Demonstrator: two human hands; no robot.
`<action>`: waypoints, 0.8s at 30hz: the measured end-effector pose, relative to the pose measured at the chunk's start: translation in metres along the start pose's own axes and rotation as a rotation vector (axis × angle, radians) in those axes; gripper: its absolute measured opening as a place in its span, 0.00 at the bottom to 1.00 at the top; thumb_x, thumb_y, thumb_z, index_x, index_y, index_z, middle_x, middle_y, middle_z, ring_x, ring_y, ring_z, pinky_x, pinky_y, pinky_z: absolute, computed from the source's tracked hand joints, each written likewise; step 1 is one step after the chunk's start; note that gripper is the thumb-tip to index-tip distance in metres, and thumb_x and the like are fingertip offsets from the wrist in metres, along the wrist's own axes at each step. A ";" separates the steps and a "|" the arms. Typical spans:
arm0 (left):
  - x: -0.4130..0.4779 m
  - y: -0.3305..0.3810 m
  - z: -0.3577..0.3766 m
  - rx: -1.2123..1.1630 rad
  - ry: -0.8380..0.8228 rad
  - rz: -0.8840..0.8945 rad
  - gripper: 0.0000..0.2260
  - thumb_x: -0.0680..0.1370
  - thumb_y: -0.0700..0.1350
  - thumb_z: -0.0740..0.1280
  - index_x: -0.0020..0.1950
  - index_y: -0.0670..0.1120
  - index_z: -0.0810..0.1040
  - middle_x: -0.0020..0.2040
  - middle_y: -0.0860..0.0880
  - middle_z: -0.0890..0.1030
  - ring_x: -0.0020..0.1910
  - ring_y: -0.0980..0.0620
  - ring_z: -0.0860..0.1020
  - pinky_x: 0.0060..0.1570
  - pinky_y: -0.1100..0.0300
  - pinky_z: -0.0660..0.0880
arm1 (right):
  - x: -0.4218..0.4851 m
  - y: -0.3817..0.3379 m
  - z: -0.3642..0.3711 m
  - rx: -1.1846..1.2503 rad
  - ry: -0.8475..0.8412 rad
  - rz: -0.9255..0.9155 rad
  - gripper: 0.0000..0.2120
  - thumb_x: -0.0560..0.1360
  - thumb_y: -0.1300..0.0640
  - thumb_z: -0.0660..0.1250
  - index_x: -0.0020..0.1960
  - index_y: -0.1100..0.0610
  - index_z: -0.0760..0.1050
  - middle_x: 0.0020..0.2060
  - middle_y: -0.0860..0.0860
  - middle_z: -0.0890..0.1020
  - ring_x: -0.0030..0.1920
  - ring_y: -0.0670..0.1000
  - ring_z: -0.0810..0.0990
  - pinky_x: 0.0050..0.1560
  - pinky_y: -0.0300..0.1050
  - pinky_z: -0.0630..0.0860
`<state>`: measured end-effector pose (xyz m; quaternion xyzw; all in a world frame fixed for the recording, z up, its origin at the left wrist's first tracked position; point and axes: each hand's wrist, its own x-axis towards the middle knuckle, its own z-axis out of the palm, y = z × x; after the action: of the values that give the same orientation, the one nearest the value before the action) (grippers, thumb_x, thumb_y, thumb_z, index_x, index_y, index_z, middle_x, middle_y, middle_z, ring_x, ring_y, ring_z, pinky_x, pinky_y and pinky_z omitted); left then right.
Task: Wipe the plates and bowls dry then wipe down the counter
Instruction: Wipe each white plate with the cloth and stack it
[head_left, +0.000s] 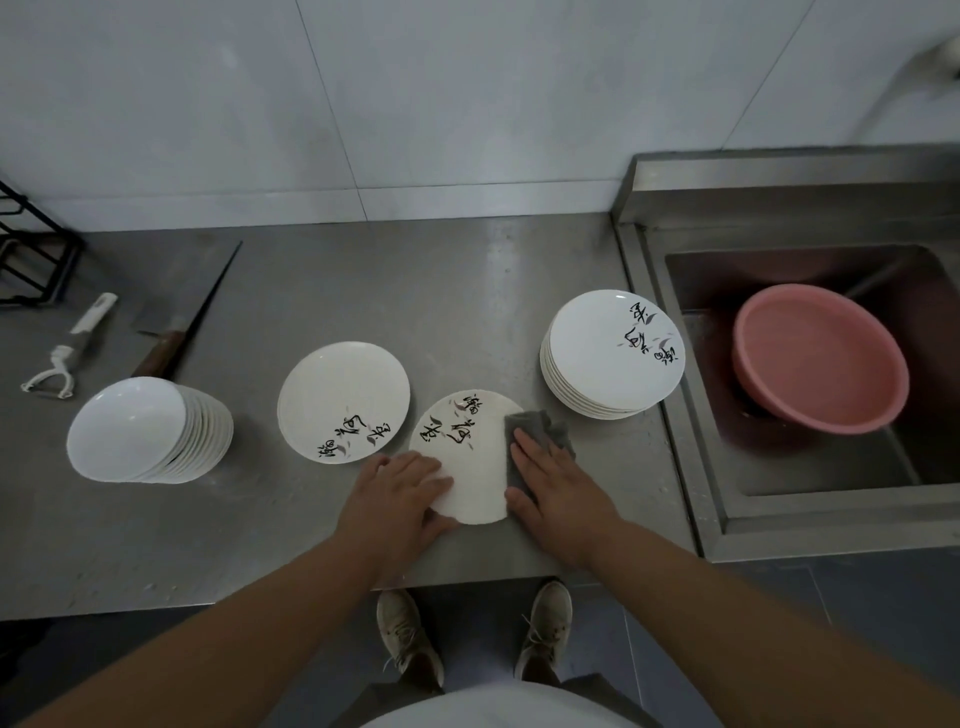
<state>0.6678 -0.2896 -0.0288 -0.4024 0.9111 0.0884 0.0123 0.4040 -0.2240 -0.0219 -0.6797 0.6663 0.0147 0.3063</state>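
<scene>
Two hands work on one plate lying flat near the front edge of the steel table. The left hand rests with its fingers spread over the plate's near-left rim, pinning it down; the right hand lies flat, fingers together, pressing a grey cloth onto the plate's right side, where the cloth also spills onto the table.

A single plate sits just beside it to the left, and a tall stack of plates stands near the right edge, close to the sink that holds a pink basin. A leaning stack of bowls rests toward the left side, with a cleaver and a peeler behind it near the left edge.

The main risk, as I judge it, is the plate's closeness to the front edge: a strong wipe toward the body could slide it off if the left hand's hold slackens on a wet rim. A wide sweep of the right hand could knock the plate stack, which stands near the drop into the sink. The bowl stack already tilts, so pulling one bowl carelessly could make the rest slip. Reaching left also brings a hand near the cleaver's blade.
</scene>
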 end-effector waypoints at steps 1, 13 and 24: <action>-0.001 -0.003 0.002 0.004 -0.019 0.004 0.24 0.73 0.68 0.63 0.60 0.57 0.84 0.63 0.54 0.82 0.64 0.49 0.78 0.65 0.47 0.63 | -0.002 -0.004 0.004 0.005 -0.001 0.017 0.44 0.77 0.26 0.36 0.86 0.51 0.44 0.84 0.44 0.40 0.83 0.51 0.40 0.83 0.54 0.43; -0.022 0.017 0.024 0.052 0.093 0.128 0.18 0.79 0.58 0.60 0.64 0.56 0.81 0.59 0.56 0.82 0.50 0.50 0.77 0.54 0.50 0.65 | -0.001 -0.008 -0.008 0.018 -0.012 0.025 0.34 0.85 0.37 0.47 0.86 0.51 0.45 0.84 0.43 0.41 0.84 0.55 0.40 0.81 0.51 0.43; -0.009 0.023 0.009 -0.026 0.072 -0.043 0.25 0.72 0.69 0.65 0.60 0.55 0.83 0.60 0.54 0.81 0.59 0.49 0.78 0.58 0.49 0.65 | -0.029 -0.023 0.008 0.035 -0.100 0.021 0.41 0.80 0.30 0.40 0.85 0.52 0.42 0.83 0.43 0.38 0.81 0.49 0.35 0.81 0.51 0.38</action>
<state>0.6566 -0.2665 -0.0332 -0.4252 0.9008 0.0855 -0.0237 0.4245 -0.1962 -0.0071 -0.6657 0.6573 0.0401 0.3509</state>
